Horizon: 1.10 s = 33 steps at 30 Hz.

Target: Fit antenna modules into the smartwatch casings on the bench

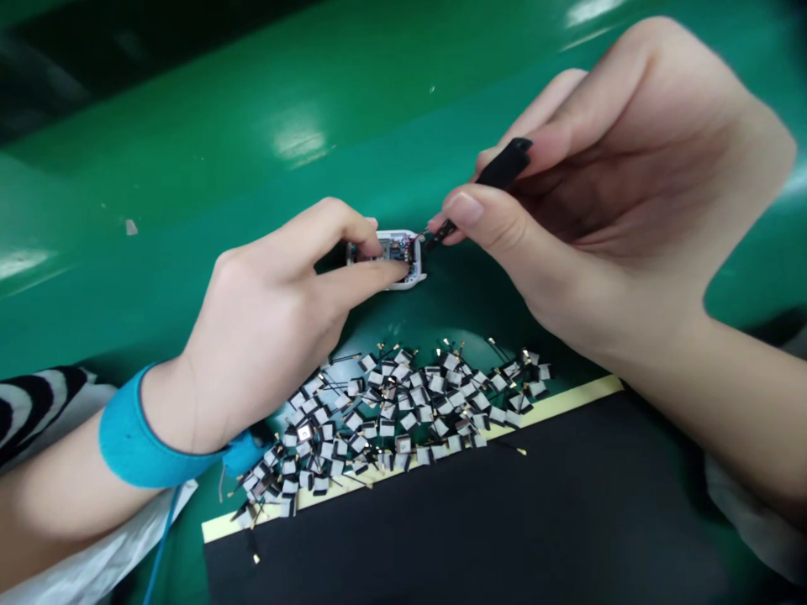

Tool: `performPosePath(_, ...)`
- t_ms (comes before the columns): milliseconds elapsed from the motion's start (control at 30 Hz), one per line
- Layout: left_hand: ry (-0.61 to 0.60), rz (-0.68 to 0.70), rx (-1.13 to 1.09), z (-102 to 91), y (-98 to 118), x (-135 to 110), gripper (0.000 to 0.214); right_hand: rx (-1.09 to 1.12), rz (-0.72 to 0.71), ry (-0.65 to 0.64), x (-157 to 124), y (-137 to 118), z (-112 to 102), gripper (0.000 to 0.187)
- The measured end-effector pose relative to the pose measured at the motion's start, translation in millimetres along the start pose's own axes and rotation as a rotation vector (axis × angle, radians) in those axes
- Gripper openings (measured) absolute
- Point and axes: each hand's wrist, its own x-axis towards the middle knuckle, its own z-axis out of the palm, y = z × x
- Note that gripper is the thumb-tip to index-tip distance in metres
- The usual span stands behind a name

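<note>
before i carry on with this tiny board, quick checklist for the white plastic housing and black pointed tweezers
1. White plastic housing steady in left hand: ok, thumb and fingers pinch it from both sides.
2. Black pointed tweezers under control in right hand: ok, pinched between thumb and fingers.
3. Tweezer tip on the thin red wire: cannot tell, the tip is right beside it, but the contact is too small to see.
4. Blue wrist strap on: ok, snug on the left wrist.
5. Strap's blue cord grounded: cannot tell, it runs out of view.
</note>
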Motion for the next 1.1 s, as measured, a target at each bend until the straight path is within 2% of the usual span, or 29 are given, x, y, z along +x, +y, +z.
performPosePath(400, 0.041, 0.028, -0.001, -1.0, 1, 2, 0.023, 0.092, -0.015, -0.063, 5, 10, 6, 0.022)
performPosePath(567, 0.032, 0.037, -0.023, -1.5, 1, 3, 0.023, 0.118, -0.045, -0.029, 5, 12, 8, 0.017)
performPosePath(900, 0.046, 0.017, -0.047, -0.1, 2, 3, 0.024, 0.107, -0.047, -0.066, 6, 14, 8, 0.018)
performPosePath(1100, 0.061, 0.051, -0.057, -0.3, 0, 4, 0.022, 0.095, -0.056, -0.07, 6, 13, 8, 0.018)
